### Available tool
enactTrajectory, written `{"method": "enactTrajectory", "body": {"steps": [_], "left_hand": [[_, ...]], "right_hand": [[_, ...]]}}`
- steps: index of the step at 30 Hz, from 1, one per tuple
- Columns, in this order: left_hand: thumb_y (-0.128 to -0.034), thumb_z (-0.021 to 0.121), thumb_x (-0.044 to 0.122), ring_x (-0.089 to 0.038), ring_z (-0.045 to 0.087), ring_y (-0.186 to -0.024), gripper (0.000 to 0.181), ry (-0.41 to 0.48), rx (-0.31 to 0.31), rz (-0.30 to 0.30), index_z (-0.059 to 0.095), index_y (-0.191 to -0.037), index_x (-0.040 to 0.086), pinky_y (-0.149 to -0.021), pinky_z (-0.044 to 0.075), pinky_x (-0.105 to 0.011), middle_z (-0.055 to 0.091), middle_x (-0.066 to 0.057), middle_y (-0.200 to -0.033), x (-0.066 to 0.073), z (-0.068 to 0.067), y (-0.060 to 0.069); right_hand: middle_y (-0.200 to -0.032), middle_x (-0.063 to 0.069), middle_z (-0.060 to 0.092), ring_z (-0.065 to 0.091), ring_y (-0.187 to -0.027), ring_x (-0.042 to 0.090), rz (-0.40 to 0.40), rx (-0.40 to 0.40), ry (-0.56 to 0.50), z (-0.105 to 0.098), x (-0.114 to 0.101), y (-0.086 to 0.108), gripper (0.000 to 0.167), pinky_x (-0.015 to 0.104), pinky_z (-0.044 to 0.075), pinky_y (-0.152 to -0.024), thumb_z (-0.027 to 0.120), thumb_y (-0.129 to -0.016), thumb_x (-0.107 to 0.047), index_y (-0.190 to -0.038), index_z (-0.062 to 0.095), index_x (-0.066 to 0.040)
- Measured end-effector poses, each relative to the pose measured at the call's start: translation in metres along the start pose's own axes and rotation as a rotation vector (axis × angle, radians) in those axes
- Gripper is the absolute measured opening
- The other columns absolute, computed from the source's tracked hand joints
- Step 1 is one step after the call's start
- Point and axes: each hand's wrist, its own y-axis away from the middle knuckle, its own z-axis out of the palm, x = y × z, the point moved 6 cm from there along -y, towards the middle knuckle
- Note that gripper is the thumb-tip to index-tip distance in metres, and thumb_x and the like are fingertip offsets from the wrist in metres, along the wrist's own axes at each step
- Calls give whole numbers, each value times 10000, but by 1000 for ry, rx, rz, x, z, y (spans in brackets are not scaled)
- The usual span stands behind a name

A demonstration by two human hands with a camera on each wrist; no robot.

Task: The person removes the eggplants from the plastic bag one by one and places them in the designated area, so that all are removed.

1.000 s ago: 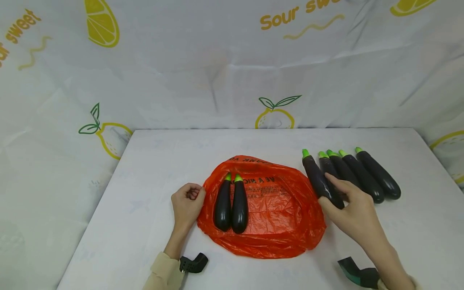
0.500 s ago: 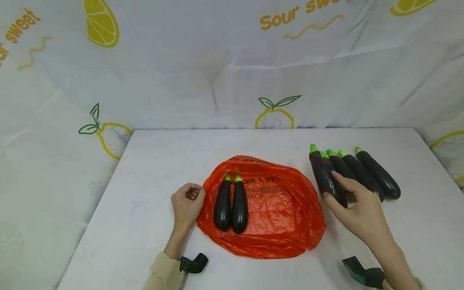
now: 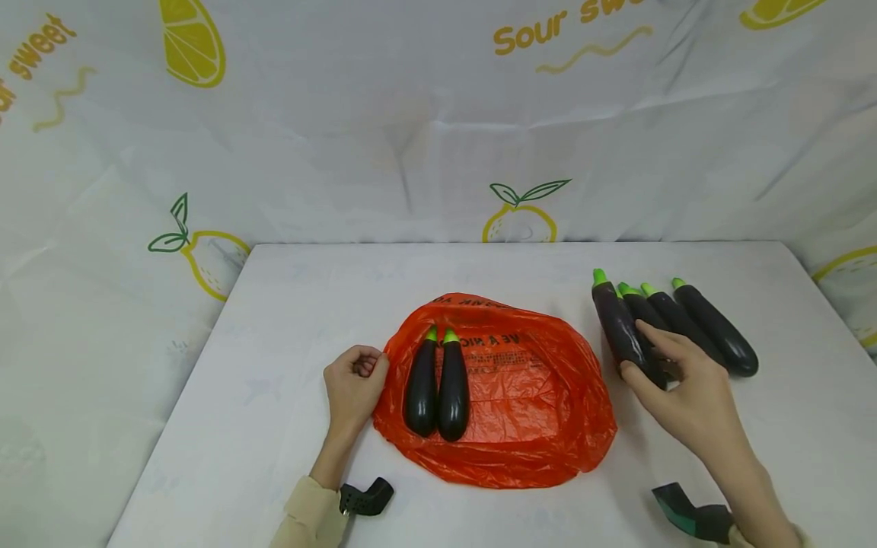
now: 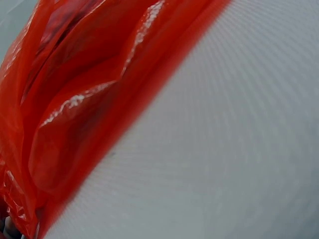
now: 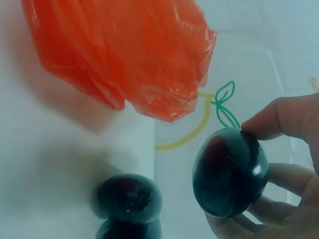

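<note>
My left hand (image 3: pixel 356 388) pinches the left edge of a red plastic bag (image 3: pixel 517 411), which lies spread with its mouth gaping upward. Two dark eggplants with green stem ends, the left one (image 3: pixel 421 388) and the right one (image 3: pixel 453 390), lie side by side in it. Right of the bag, my right hand (image 3: pixel 692 396) grips another eggplant (image 3: pixel 617 323) between thumb and fingers near its thick end. This eggplant partly covers a row of several more, the outermost (image 3: pixel 715 329) lying at the far right. The right wrist view shows the held eggplant (image 5: pixel 229 174) end-on.
Everything rests on a white table (image 3: pixel 274 304), backed by a white cloth (image 3: pixel 329 152) printed with lemons and lettering. Each wrist carries a black mount, the left one (image 3: pixel 368 498) and the right one (image 3: pixel 692 517).
My right hand has shifted rightward with its eggplant, away from the bag and over the left end of the eggplant row. The left hand and the bag have stayed in place.
</note>
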Motion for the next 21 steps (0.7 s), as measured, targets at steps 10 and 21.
{"method": "enactTrajectory", "body": {"steps": [10, 21], "left_hand": [[-853, 706, 56, -108, 509, -620, 40, 6, -8, -1, 734, -824, 56, -588, 467, -173, 624, -80, -667, 0, 0, 0], [-853, 705, 62, -92, 509, -624, 44, 3, -1, -3, 739, -827, 56, -595, 474, -169, 634, -81, -671, -1, 0, 1]], "right_hand": [[-1211, 326, 555, 579, -992, 492, 51, 21, 37, -4, 12, -2, 562, -10, 462, -711, 774, -812, -40, -1337, 612, 79], [-1261, 310, 574, 578, -1067, 500, 56, 52, -5, -11, 19, -3, 518, -82, 278, -773, 745, -869, -88, -1345, 613, 67]]}}
